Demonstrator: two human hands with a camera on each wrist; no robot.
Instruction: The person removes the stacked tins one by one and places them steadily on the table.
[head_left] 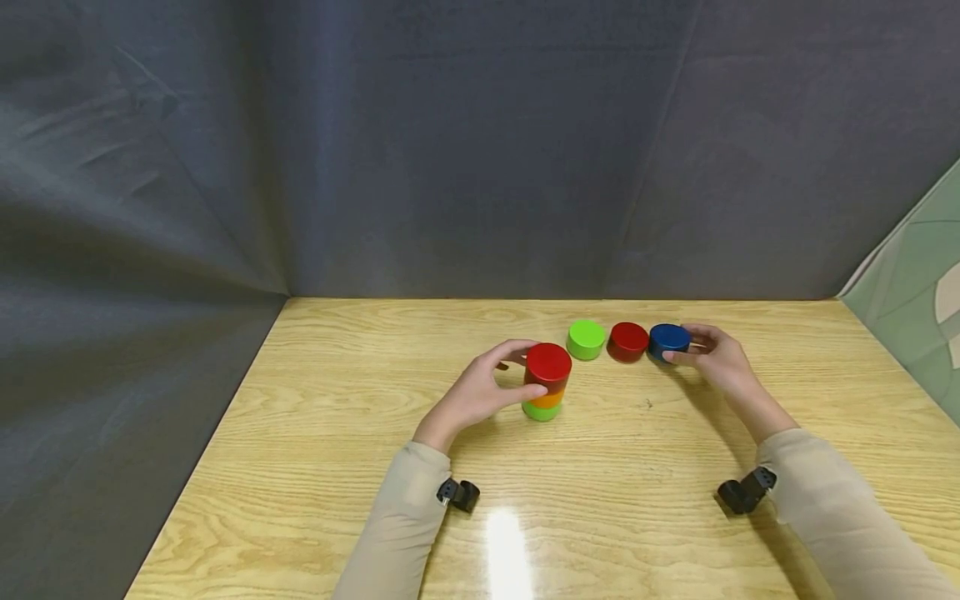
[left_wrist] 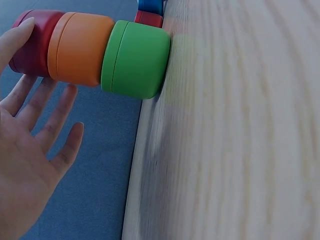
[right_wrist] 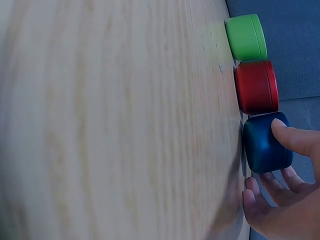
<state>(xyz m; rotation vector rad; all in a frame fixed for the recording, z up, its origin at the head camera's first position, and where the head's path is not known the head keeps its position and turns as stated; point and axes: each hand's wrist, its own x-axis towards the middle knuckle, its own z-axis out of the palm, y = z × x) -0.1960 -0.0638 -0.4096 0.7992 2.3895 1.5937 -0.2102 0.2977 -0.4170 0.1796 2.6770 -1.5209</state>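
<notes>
Three round tins stand in a stack: a red tin [head_left: 548,363] on top, an orange tin [left_wrist: 82,48] in the middle, a green tin [left_wrist: 137,60] at the bottom on the table. My left hand [head_left: 480,390] holds the top red tin between thumb and fingers; in the left wrist view the lower fingers spread beside the stack. Over to the right, my right hand [head_left: 722,360] grips a blue tin [right_wrist: 266,145] from its right side, thumb on the near face. The blue tin is at the right end of a row, close beside a second red tin [right_wrist: 256,87].
A second green tin [head_left: 586,338] forms the left end of the row, behind and right of the stack. The light wooden table [head_left: 337,392] ends at a dark grey cloth [head_left: 465,167] at the back and left. A pale green patterned surface [head_left: 918,267] borders the right.
</notes>
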